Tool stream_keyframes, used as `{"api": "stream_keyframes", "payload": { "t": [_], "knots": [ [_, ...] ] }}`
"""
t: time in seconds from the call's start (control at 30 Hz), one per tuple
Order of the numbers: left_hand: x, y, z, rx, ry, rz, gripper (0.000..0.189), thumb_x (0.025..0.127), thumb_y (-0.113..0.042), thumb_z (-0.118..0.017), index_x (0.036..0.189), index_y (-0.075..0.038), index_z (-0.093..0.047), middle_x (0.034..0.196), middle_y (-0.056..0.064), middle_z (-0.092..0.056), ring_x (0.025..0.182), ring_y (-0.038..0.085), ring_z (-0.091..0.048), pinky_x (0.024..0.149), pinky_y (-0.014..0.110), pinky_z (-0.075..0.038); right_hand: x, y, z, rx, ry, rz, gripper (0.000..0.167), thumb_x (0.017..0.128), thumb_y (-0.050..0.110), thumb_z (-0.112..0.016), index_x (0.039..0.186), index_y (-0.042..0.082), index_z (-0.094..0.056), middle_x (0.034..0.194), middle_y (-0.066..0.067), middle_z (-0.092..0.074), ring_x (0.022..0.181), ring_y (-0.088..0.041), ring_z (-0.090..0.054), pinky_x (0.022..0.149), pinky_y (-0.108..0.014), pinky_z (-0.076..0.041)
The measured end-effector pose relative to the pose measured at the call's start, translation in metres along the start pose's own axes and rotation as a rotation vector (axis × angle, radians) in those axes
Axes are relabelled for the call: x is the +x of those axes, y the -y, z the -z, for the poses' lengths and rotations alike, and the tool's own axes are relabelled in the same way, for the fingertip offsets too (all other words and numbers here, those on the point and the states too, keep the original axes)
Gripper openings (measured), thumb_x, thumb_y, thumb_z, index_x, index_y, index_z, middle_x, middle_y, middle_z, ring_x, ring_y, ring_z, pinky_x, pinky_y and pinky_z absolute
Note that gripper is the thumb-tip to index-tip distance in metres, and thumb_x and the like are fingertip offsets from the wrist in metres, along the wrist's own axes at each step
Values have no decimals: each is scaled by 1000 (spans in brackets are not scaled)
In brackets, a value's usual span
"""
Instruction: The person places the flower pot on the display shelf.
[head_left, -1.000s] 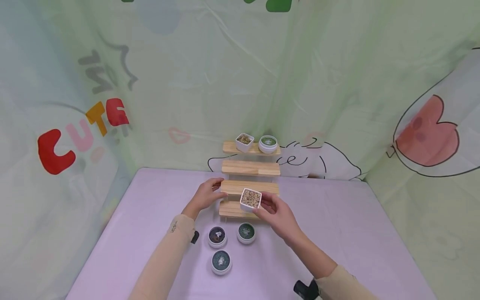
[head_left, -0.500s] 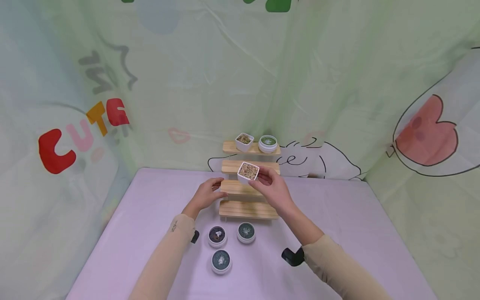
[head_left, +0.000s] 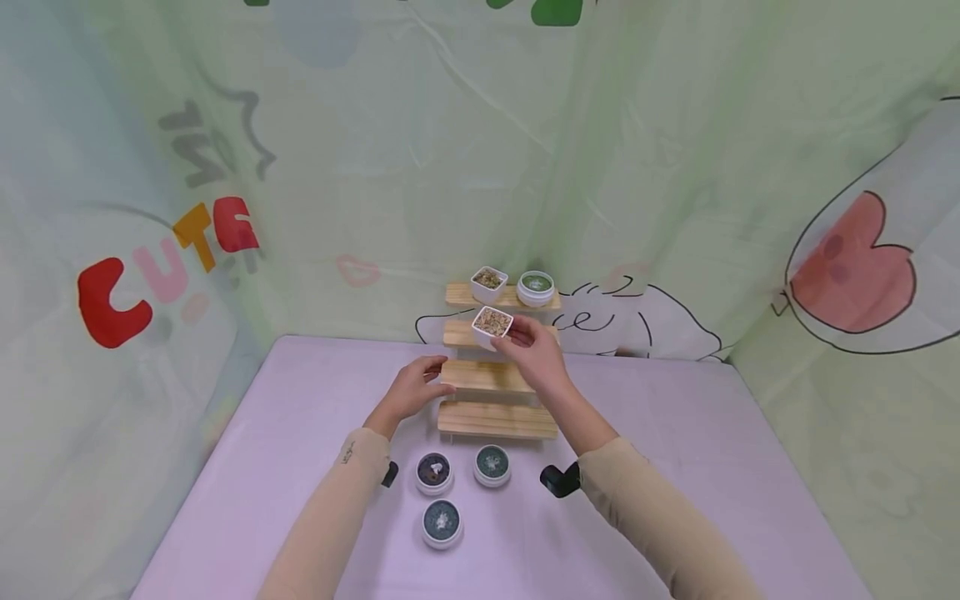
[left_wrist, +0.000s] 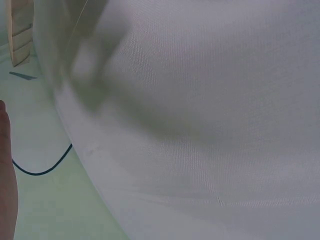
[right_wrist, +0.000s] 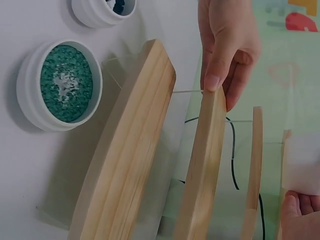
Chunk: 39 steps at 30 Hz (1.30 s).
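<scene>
My right hand (head_left: 538, 354) pinches a small square white pot (head_left: 492, 321) filled with tan, grainy bits. The pot overlaps the second plank from the top of a four-tier wooden display stand (head_left: 497, 419) in the head view. With thumb over the top and fingers behind, my left hand (head_left: 408, 389) grips the left end of the stand's second-lowest plank (right_wrist: 200, 175). On the top plank stand another square pot (head_left: 488, 286) and a round white pot with a green top (head_left: 536, 288). Only a strip of the left hand (left_wrist: 6, 175) shows in the left wrist view.
In front of the stand, on the lilac-covered table (head_left: 645, 467), are three round white pots: one dark with a white bit (head_left: 434, 472), one green (head_left: 492, 465), one blue-green (head_left: 442, 523). A printed curtain (head_left: 390, 167) hangs behind the table and along both sides.
My right hand has carried the square pot up and away from me, from in front of the lower planks to the second plank from the top. My left hand stays put.
</scene>
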<state>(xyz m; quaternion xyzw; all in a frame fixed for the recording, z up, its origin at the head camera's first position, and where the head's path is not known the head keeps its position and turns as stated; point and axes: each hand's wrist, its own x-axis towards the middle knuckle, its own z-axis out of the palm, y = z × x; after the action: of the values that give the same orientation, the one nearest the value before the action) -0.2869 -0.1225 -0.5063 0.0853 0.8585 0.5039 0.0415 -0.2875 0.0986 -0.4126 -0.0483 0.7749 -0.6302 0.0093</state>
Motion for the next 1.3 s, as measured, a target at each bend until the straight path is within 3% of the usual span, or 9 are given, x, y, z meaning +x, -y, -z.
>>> {"api": "stream_keyframes", "payload": {
  "t": [0.53, 0.77, 1.3],
  "knots": [
    [2, 4, -3, 8, -4, 11, 65, 85, -16, -78, 140, 2, -49, 139, 19, -52, 126, 30, -53, 108, 35, -46, 21, -15, -16, -21, -33, -36, 58, 87, 13, -74, 136, -5, -48, 130, -20, -56, 122, -28, -55, 106, -32, -47],
    [2, 3, -1, 15, -5, 34, 66, 84, -19, -79, 141, 0, -49, 140, 17, -52, 127, 29, -52, 108, 35, -46, 23, -18, -18, -26, -32, -49, 60, 88, 13, -74, 137, -4, -46, 131, -19, -56, 123, -28, -54, 107, -32, -47],
    [1, 3, 0, 20, -13, 15, 66, 84, -18, -79, 139, 2, -49, 138, 19, -53, 126, 31, -53, 107, 36, -47, 25, -22, -19, -20, -22, -25, 62, 88, 14, -73, 140, -4, -44, 134, -20, -54, 125, -29, -53, 107, -32, -47]
  ]
}}
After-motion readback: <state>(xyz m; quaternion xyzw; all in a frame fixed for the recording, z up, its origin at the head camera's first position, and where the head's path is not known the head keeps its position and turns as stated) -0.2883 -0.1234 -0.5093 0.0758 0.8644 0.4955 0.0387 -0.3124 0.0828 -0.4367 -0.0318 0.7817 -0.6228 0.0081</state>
